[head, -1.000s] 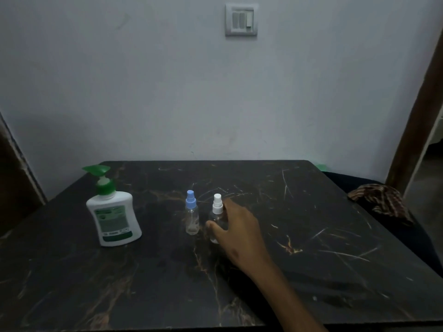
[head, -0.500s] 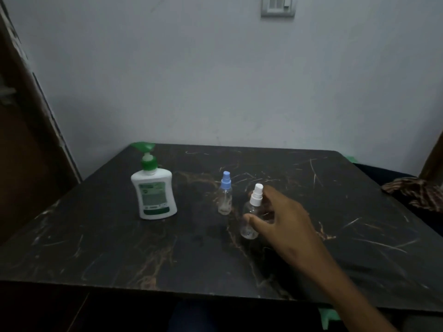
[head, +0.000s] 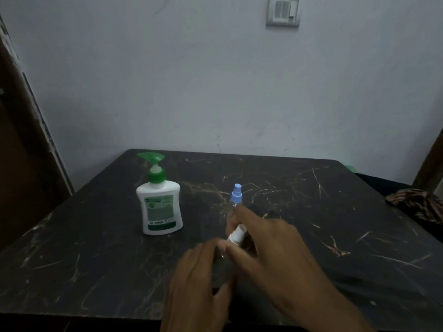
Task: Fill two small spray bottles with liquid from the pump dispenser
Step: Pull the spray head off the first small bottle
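Head view showed the white-capped spray bottle (head: 236, 236) held just above the counter (head: 96, 259), near its front edge, the right hand (head: 268, 248) curled round it in a closed grip. The left hand (head: 203, 267) met it from the left; its grip could not be told through blur. The step appeared to be removing the sprayer cap: hold the body steady and upright, twist only the cap. The blue-capped spray bottle (head: 236, 194) stood just behind; the pump dispenser (head: 159, 207) stood well to the left.

Pump dispenser (head: 159, 207) label print too blurred, unreadable.
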